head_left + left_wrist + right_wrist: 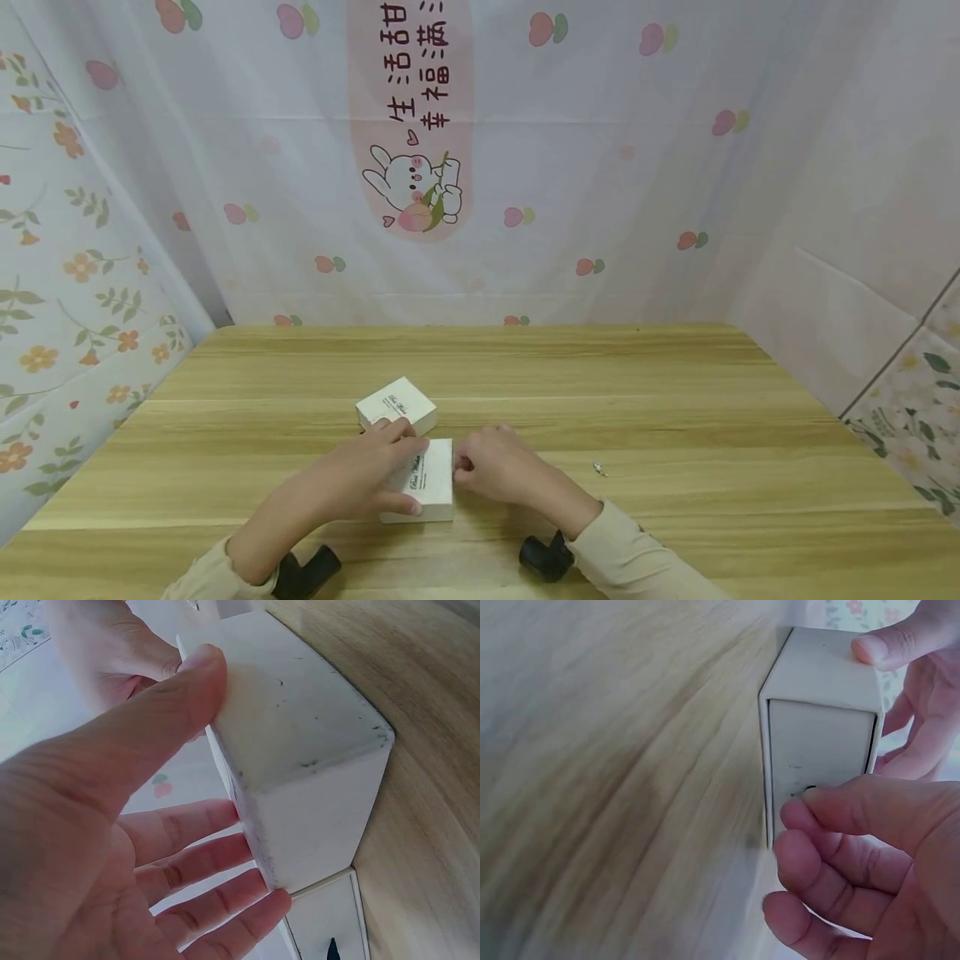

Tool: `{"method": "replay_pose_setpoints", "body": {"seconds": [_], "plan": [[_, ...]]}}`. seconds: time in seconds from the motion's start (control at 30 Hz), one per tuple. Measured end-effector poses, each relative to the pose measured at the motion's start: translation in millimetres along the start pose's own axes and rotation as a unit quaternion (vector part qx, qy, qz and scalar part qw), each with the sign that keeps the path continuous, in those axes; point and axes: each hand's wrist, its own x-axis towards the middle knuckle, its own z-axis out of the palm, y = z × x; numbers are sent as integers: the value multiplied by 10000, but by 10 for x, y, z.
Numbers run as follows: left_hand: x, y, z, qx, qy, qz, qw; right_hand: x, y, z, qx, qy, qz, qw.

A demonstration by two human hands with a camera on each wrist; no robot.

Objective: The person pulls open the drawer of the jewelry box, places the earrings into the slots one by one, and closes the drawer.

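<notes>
A white drawer-style box (pixel 438 475) with dark lettering on top lies on the wooden table. My left hand (pixel 367 479) holds it, the thumb on its near side and the fingers spread across the top. In the left wrist view that thumb (pixel 199 686) presses at the box edge. At the box's right end my right hand (pixel 855 840) pinches with thumb and index finger at a small dark pull on the end face, mostly hidden by the fingertips. Just behind stands a second white box (pixel 401 400) with similar lettering.
A small silvery item (pixel 599 469) lies on the table (pixel 675 392) to the right of my right hand. Black wrist-worn devices (pixel 547 557) hang by both sleeves. A printed curtain (pixel 600 167) closes off the back.
</notes>
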Motion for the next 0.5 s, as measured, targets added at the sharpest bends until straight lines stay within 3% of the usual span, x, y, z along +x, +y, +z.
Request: {"method": "replay_pose_setpoints", "body": {"seconds": [0.23,0.5], "plan": [[14,12,-4,-27,-19,-66,10000,3,40,8,-26,385,196,9991],[31,30,2,-28,-132,-182,9997,21,55,33,-409,697,-631,9947]]}}
